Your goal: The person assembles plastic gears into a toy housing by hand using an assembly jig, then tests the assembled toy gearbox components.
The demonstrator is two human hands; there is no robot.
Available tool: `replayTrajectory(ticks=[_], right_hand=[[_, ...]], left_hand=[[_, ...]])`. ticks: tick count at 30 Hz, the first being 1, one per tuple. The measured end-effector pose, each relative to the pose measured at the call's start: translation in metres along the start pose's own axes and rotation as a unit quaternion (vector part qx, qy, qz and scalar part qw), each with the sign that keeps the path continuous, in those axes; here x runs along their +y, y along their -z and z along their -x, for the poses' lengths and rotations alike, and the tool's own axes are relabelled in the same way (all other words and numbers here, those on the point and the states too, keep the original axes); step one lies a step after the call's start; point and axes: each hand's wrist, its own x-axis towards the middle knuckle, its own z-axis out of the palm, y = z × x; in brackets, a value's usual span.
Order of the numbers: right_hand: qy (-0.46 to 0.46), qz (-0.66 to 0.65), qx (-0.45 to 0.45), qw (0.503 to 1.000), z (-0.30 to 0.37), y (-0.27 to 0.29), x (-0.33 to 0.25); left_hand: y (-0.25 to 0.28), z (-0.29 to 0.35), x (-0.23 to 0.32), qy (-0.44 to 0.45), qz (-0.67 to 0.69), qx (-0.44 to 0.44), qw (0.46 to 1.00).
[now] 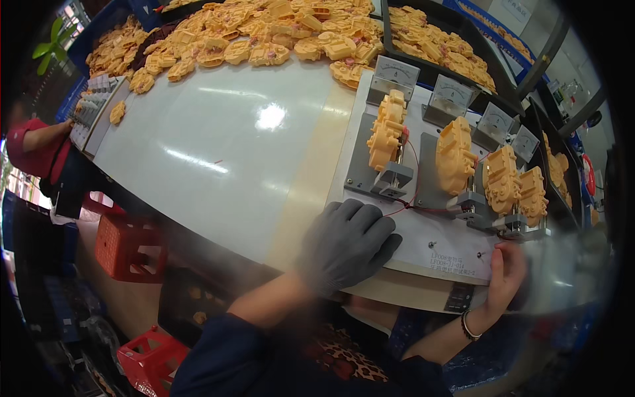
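My left hand, in a grey glove, lies on the near left edge of a white test board. Its fingers are bent slightly and apart, and no held thing shows. At the board's near right edge is my bare right hand, fingers stretched upward beside a small toggle switch; contact with it is unclear. Several yellow plastic gearbox-like housings stand upright on grey clamps, among them the left housing, a middle housing and a right housing. Behind them stand several analog meters, one a left meter.
A large heap of yellow housings covers the table's far side, and a black tray holds more. At far left, a co-worker's arm reaches to a similar fixture. Red stools stand below the table.
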Motion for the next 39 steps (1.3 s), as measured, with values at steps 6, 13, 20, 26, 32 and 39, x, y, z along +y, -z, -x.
replayTrajectory(ticks=[6, 13, 20, 26, 32, 39], right_hand=[[0.003, 0.006, 0.007, 1.000, 0.000, 0.000, 0.000], [0.000, -0.003, 0.011, 1.000, 0.001, -0.002, 0.001], [-0.015, 0.004, 0.011, 1.000, -0.001, 0.002, -0.004], [-0.019, 0.008, -0.001, 1.000, 0.001, 0.000, 0.003], [-0.019, -0.019, 0.005, 1.000, -0.001, -0.006, 0.003], [-0.023, -0.015, 0.005, 1.000, 0.002, 0.001, 0.000]], left_hand=[[-0.001, 0.000, 0.000, -0.001, -0.001, 0.010, 1.000], [-0.001, 0.001, 0.001, -0.006, -0.011, 0.016, 1.000], [-0.002, -0.002, 0.000, -0.007, -0.002, 0.013, 1.000], [-0.003, 0.000, -0.001, -0.006, -0.010, 0.014, 1.000], [-0.001, 0.002, -0.002, -0.006, -0.020, 0.016, 1.000], [-0.003, 0.001, 0.001, -0.008, -0.014, 0.018, 1.000]])
